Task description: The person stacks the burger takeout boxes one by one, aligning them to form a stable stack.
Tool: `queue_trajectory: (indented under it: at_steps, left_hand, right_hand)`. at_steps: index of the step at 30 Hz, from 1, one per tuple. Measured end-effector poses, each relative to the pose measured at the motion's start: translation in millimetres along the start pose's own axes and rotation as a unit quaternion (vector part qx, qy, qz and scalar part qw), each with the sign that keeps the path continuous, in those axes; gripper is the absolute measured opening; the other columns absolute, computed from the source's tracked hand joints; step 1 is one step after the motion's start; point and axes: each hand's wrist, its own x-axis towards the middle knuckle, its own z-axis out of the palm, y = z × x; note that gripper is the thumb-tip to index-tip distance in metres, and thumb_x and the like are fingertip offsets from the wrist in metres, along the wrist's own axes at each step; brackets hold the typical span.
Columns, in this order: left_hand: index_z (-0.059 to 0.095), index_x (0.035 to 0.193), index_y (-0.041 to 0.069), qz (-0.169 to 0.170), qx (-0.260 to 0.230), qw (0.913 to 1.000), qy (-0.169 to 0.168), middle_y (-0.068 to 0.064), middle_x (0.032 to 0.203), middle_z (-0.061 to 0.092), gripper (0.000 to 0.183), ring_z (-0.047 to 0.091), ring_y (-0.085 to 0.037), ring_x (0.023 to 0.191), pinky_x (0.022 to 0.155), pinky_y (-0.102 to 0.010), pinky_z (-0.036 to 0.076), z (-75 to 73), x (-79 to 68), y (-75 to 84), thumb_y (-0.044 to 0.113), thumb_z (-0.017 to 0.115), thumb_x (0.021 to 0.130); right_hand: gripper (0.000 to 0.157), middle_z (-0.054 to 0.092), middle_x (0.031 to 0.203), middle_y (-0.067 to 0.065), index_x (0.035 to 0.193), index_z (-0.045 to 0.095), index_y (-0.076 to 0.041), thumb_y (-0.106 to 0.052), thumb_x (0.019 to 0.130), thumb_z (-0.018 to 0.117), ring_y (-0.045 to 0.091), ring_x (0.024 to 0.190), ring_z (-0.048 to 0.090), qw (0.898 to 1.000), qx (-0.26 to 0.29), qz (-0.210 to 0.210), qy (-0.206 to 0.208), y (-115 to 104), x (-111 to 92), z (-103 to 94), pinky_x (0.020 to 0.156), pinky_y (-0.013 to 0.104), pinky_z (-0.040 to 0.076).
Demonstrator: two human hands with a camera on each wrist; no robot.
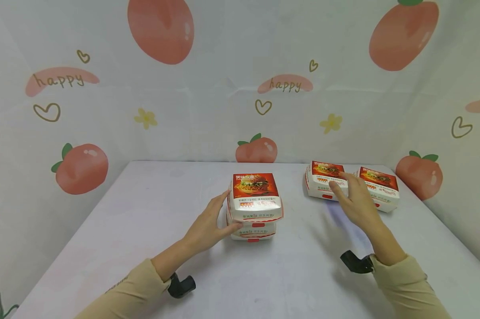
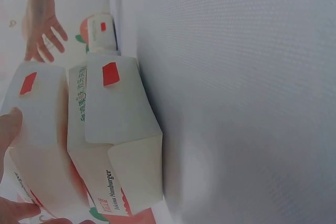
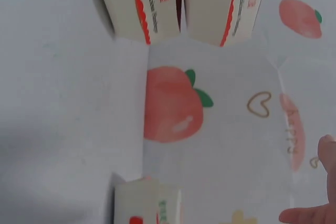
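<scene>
Two white hamburger boxes with red tabs stand stacked in the middle of the table. The upper box (image 1: 256, 201) has a burger picture on its lid and sits slightly askew on the lower box (image 1: 257, 232). My left hand (image 1: 208, 223) holds the upper box at its left side, thumb on the front face and fingers along the side. At the right, my right hand (image 1: 357, 201) hovers with fingers spread over the gap between two more hamburger boxes, a left one (image 1: 323, 180) and a right one (image 1: 383, 195). It partly covers both in the head view.
A white table (image 1: 152, 195) carries all the boxes, with its back edge just behind the right-hand pair. Beyond it hangs a white backdrop (image 1: 208, 102) printed with peaches, hearts and flowers. Dark wrist mounts (image 1: 181, 285) stick out below both sleeves.
</scene>
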Motion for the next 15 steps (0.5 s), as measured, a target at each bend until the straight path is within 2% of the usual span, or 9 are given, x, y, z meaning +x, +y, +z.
queue_trajectory:
  at_steps: [15]
  left_hand:
    - [0.021, 0.149, 0.016, -0.005, 0.008, 1.0, 0.0, -0.009, 0.148, 0.034, 0.089, 0.038, -0.029, 0.135, 0.102, -0.054, 0.041, 0.1, 1.1, 0.8, 0.039, 0.072, 0.08]
  right_hand:
    - [0.07, 0.028, 0.136, 0.041, 0.139, 0.026, 0.012, -0.037, 0.095, 0.05, 0.056, 0.126, 0.026, 0.998, -0.008, 0.028, 0.049, 54, 0, -9.9, 0.099, 0.07, 0.025]
